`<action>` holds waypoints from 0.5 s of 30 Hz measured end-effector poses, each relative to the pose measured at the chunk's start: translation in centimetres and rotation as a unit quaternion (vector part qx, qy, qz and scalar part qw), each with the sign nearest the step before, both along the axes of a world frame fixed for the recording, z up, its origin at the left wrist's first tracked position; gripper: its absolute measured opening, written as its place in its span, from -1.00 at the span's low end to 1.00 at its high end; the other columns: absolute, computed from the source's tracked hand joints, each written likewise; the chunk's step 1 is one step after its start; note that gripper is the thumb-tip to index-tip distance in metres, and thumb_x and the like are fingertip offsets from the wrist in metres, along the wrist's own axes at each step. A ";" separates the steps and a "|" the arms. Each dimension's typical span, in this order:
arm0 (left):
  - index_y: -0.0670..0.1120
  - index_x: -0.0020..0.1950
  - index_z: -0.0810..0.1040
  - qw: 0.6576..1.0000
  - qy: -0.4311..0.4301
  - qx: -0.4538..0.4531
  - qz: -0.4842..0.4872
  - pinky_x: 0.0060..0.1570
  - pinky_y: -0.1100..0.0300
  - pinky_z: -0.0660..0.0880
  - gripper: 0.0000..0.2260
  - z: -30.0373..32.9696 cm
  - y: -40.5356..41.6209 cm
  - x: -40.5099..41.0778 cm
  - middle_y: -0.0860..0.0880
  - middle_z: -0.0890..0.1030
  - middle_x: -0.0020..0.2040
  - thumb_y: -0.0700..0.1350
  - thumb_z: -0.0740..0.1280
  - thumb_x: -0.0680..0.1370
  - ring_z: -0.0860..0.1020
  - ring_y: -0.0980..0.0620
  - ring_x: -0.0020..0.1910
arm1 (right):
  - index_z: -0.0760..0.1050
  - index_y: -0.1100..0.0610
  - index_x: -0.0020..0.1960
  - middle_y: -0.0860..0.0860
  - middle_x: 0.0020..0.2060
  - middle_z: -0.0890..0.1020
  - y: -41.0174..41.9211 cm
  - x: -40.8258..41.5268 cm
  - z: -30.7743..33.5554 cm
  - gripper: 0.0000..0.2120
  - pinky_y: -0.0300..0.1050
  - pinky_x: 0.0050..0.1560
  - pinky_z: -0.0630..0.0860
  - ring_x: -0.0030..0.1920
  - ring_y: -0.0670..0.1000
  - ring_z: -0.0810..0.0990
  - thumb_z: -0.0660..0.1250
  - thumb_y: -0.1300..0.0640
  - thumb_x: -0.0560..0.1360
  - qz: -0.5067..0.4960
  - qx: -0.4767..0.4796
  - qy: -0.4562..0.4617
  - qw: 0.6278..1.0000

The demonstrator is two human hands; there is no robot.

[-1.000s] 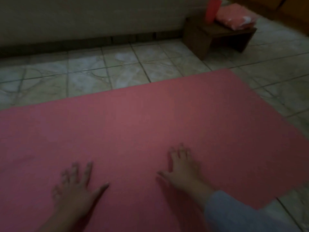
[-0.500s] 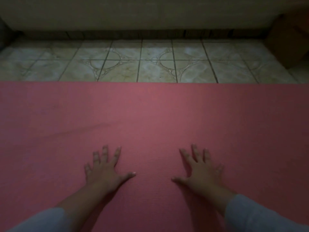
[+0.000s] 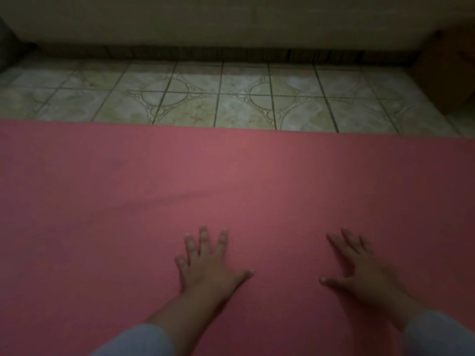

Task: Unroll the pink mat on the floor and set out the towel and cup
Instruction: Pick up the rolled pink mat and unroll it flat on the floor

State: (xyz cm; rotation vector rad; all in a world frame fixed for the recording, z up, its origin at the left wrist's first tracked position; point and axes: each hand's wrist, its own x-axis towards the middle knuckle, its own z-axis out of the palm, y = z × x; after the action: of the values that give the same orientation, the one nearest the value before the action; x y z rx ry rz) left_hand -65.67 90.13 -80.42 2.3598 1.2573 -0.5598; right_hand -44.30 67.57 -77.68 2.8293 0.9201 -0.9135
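Pink mat (image 3: pixel 257 176) lies flat crosswise under us, our left hand (image 3: pixel 208 265) and right hand (image 3: pixel 365 271) pressing it, fingers (image 3: pixel 203 237) splayed, grasping nothing.

I see the mat (image 3: pixel 231 181) as a dull rose pink with a fine ribbed texture running across it. The floor tiles (image 3: pixel 195 98) beyond it read pale beige-green, marbled, with dark grout lines and a beaded circle-and-arc motif. Both sleeves (image 3: pixel 133 340) are light grey-blue. The wall (image 3: pixel 231 19) looks drab cream; a brown box-like shape (image 3: pixel 447 70) sits at far right in dim light.
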 end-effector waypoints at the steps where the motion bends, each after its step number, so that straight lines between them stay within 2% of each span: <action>1: 0.30 0.48 -0.29 1.000 0.002 -0.010 -0.001 0.43 -0.29 -0.21 0.00 0.2 -0.8 0.7 -0.02 -0.42 0.52 0.58 0.14 0.21 -0.39 -0.21 0.49 | -0.36 -0.45 0.32 -0.31 0.46 -0.33 -0.6 0.6 0.1 0.05 0.47 0.35 0.12 0.54 -0.04 -0.24 0.10 -0.62 -0.02 -0.003 -0.001 0.000 1.000; 4: 0.30 0.48 -0.29 0.999 0.009 -0.031 -0.003 0.44 -0.27 -0.22 0.01 0.5 -2.0 1.9 -0.01 -0.43 0.52 0.56 0.19 0.21 -0.40 -0.20 0.49 | -0.36 -0.45 0.32 -0.30 0.47 -0.33 -1.7 1.8 0.2 0.07 0.49 0.35 0.08 0.54 -0.03 -0.24 0.13 -0.61 -0.04 -0.011 0.000 0.006 1.000; 7: 0.32 0.48 -0.24 1.000 0.006 -0.017 -0.005 0.45 -0.27 -0.18 0.02 0.8 -1.1 1.5 0.03 -0.34 0.56 0.59 0.17 0.17 -0.34 -0.15 0.52 | -0.33 -0.40 0.38 -0.24 0.49 -0.33 -1.4 1.8 0.1 0.12 0.49 0.36 0.07 0.54 0.02 -0.25 0.18 -0.61 -0.02 -0.022 -0.009 0.016 1.000; 9: 0.32 0.48 -0.25 1.000 0.005 0.002 0.006 0.44 -0.30 -0.15 0.08 0.9 0.3 0.8 0.04 -0.30 0.57 0.61 0.16 0.09 -0.32 -0.12 0.53 | -0.33 -0.39 0.40 -0.14 0.52 -0.33 -1.3 1.2 -0.1 0.20 0.44 0.39 0.06 0.54 0.08 -0.26 0.13 -0.65 -0.11 -0.049 -0.009 0.010 0.999; 12: 0.34 0.44 -0.35 1.000 0.022 0.002 0.015 0.41 -0.36 -0.13 0.21 0.8 2.2 -0.4 0.05 -0.41 0.53 0.63 0.20 -0.04 -0.37 -0.14 0.51 | -0.43 -0.35 0.38 0.04 0.53 -0.34 -1.7 0.3 -0.7 0.29 0.36 0.43 -0.01 0.53 0.15 -0.28 0.18 -0.66 -0.16 -0.089 0.004 -0.006 0.996; 15: 0.35 0.41 -0.41 0.999 0.033 -0.011 0.011 0.39 -0.39 -0.11 0.25 0.5 3.1 -1.1 0.11 -0.50 0.47 0.63 0.21 -0.09 -0.40 -0.14 0.50 | -0.38 -0.25 0.47 0.13 0.52 -0.33 -1.8 -0.1 -0.8 0.33 0.29 0.47 -0.05 0.53 0.17 -0.28 0.28 -0.60 -0.07 -0.093 -0.009 -0.011 0.996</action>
State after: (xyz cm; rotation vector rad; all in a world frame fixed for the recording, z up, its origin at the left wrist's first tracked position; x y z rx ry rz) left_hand -66.81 93.23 -79.90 2.3249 1.2970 -0.6456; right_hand -44.37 65.72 -78.50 2.9418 0.6492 -0.8991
